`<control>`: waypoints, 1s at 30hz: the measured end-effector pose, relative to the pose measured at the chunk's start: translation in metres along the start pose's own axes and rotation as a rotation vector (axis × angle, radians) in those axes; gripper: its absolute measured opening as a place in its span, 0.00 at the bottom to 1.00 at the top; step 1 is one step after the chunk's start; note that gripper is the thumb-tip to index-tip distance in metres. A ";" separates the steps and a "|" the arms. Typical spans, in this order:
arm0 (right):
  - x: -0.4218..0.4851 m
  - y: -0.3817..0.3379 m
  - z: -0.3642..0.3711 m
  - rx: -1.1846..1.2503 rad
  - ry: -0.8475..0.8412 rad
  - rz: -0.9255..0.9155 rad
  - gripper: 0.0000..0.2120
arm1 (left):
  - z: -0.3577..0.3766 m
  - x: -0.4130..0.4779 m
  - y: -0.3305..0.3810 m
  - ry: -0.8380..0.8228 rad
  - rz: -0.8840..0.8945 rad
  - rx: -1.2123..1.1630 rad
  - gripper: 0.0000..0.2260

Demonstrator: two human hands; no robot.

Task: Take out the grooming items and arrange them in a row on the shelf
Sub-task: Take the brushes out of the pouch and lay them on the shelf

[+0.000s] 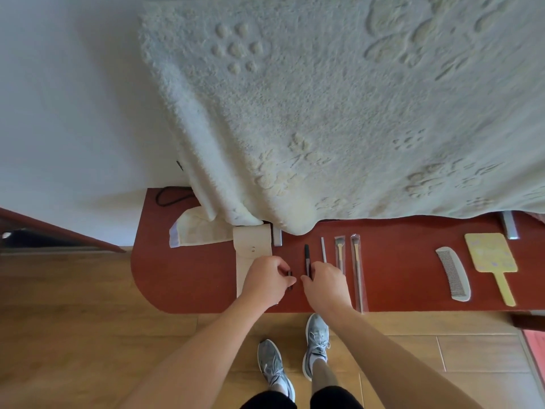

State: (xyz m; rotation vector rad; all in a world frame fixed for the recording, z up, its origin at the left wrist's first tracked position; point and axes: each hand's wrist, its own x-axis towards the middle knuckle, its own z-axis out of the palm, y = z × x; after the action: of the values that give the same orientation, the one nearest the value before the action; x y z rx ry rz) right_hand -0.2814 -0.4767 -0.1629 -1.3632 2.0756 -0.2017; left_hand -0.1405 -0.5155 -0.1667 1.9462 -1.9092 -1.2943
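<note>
Two hands work at the red-brown wooden shelf (191, 278). Left hand (265, 280), fingers curled, pinches a small dark stick-shaped item (290, 274) over the beige fabric pouch (252, 243). Right hand (326, 283) pinches the near end of a slim black pencil-like tool (307, 256). Rightward in a row lie a thin silver rod (323, 249), two wrapped brushes (356, 255), a grey comb (454, 274) and a yellow hand mirror (491, 252).

On the red shelf (182, 276): one silver comb (454, 274), one yellow hand mirror (491, 255), two sleeved brushes (340, 255) (357, 267), one thin silver stick (323, 249), one black pencil (307, 255), one small dark piece (290, 273), one beige pouch (250, 240), one folded cloth (194, 228). Two hands (265, 280) (326, 281).
</note>
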 end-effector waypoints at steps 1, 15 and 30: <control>0.001 0.001 0.002 0.007 -0.008 0.000 0.06 | 0.002 0.001 -0.001 -0.005 0.005 0.028 0.08; 0.006 0.006 0.016 0.013 -0.024 0.004 0.06 | 0.010 0.008 -0.008 -0.037 0.033 0.157 0.10; -0.002 0.009 0.005 0.027 0.026 0.013 0.07 | 0.005 0.004 -0.004 -0.001 0.050 0.113 0.15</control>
State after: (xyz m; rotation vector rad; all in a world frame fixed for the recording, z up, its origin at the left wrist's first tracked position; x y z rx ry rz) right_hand -0.2850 -0.4695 -0.1706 -1.3375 2.0950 -0.2417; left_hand -0.1410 -0.5158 -0.1742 1.9356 -2.0599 -1.1998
